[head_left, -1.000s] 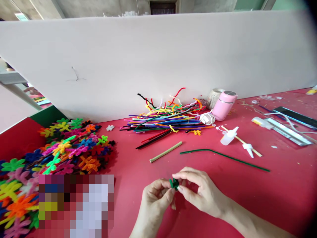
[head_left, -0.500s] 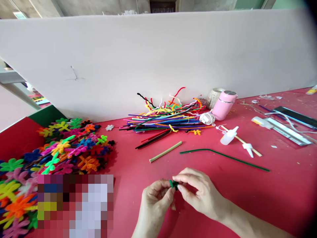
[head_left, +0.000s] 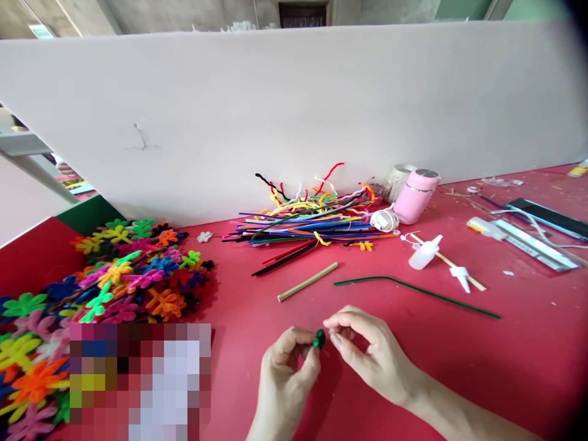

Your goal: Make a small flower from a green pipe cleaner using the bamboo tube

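Right hand (head_left: 367,358) released green coil (head_left: 320,338).

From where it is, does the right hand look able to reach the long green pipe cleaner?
Probably yes. The right hand is near the long green pipe cleaner, with only bare red table between them. Its fingertips are beside the small green piece that the left hand holds.

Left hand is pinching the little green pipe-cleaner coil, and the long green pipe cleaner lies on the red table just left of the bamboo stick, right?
Not quite. In the head view the long green pipe cleaner lies right of the bamboo stick, not left. The rest holds: the left hand pinches the green coil over the red table.
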Motion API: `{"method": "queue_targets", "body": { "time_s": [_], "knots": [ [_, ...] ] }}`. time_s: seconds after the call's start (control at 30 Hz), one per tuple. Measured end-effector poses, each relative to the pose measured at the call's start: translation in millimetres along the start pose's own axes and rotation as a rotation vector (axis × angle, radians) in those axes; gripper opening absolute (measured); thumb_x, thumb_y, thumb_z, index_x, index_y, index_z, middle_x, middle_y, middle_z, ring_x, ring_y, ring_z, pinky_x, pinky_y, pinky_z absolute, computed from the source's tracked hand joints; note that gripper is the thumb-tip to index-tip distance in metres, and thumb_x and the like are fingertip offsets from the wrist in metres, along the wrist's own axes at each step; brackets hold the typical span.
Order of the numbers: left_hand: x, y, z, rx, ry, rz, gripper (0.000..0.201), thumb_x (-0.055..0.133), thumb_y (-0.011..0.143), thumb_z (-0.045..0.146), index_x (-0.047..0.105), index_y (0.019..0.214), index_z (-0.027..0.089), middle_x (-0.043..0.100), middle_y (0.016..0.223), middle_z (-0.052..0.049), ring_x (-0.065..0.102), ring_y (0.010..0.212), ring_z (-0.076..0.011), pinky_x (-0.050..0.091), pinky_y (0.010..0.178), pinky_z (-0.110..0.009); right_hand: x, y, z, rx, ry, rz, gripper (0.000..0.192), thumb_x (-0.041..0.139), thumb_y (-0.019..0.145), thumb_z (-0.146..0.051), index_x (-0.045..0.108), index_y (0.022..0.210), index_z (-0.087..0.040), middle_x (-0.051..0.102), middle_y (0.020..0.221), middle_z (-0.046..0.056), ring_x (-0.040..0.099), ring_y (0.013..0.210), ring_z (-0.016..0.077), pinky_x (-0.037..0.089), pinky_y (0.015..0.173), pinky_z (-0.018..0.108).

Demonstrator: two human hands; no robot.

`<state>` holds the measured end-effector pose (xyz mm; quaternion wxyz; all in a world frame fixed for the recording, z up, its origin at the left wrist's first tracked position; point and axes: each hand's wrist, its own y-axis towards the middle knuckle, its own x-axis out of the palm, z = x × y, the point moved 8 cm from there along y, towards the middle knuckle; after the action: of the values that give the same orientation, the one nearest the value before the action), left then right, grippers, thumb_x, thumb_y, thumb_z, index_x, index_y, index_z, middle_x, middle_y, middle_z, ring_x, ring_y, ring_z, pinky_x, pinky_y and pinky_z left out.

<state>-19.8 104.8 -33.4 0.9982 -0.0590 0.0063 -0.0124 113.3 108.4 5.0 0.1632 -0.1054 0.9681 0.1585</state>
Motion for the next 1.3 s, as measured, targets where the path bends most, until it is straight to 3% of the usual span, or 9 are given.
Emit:
{"method": "queue_targets", "body": {
  "time_s": [0.2,0.47,0.63,0.77,0.97,1.07,1.3],
  "knots": [
    [2.8,1,6,0.057,0.035,-0.027,0.01,0.057,0.065,0.007,0.06,0.064,0.017,0.054,0.058,0.002,0.047,0.055,-0.0108,0.041,0.055,-0.02,8,1,3,0.053,-0.05,-0.087,0.007,0.048,0.081,-0.014,0.053,0.084,-0.018,0.057,0.077,0.002,0.055,0.066,0.0119,0.045,0.062,0.021],
    [3.3,-2,8,0.166,0.145,0.006,0.014,0.055,0.064,0.004,0.059,0.063,0.017,0.056,0.059,0.001,0.049,0.056,-0.0128,0.04,0.055,-0.022,12,-4,-3,-0.064,-0.311,-0.098,0.008,0.047,0.074,-0.011,0.046,0.073,-0.02,0.05,0.066,-0.001,0.049,0.059,0.0126,0.039,0.057,0.023],
    [4.6,-4,5,0.1,0.068,0.019,0.01,0.059,0.062,0.006,0.06,0.061,0.017,0.057,0.056,0.001,0.048,0.053,-0.0116,0.039,0.051,-0.02,12,-4,-7,-0.103,-0.388,-0.082,0.01,0.046,0.069,-0.01,0.044,0.069,-0.02,0.046,0.063,-0.001,0.046,0.059,0.0134,0.036,0.056,0.024],
    [5.5,-4,-7,-0.098,-0.162,0.027,0.008,0.065,0.059,0.01,0.06,0.055,0.015,0.055,0.051,0.002,0.045,0.049,-0.0085,0.037,0.049,-0.018,13,-3,-3,-0.03,-0.19,-0.125,0.009,0.046,0.071,-0.011,0.044,0.068,-0.019,0.044,0.063,-0.002,0.045,0.056,0.011,0.036,0.053,0.021],
    [16.0,-6,-20,-0.332,-0.608,-0.035,0.015,0.075,0.053,0.014,0.06,0.058,0.014,0.06,0.055,0.001,0.051,0.054,-0.009,0.041,0.057,-0.019,24,-1,17,0.227,0.364,-0.264,0.008,0.047,0.078,-0.02,0.051,0.073,-0.016,0.053,0.066,-0.001,0.047,0.06,0.0104,0.037,0.057,0.022],
    [20.2,-8,-24,-0.398,-0.663,-0.094,0.009,0.069,0.061,0.014,0.06,0.06,0.015,0.061,0.056,0.0,0.054,0.057,-0.0096,0.042,0.062,-0.02,31,-3,25,0.345,0.559,-0.31,0.012,0.047,0.079,-0.024,0.053,0.076,-0.014,0.057,0.07,0.001,0.048,0.062,0.0105,0.037,0.059,0.023],
    [22.2,-8,-28,-0.41,-0.687,-0.127,0.006,0.067,0.064,0.013,0.061,0.062,0.015,0.063,0.061,-0.001,0.057,0.061,-0.0102,0.043,0.065,-0.021,32,-4,31,0.415,0.628,-0.286,0.016,0.051,0.078,-0.029,0.054,0.073,-0.014,0.057,0.067,0.001,0.047,0.06,0.01,0.036,0.059,0.022]
  ]
}}
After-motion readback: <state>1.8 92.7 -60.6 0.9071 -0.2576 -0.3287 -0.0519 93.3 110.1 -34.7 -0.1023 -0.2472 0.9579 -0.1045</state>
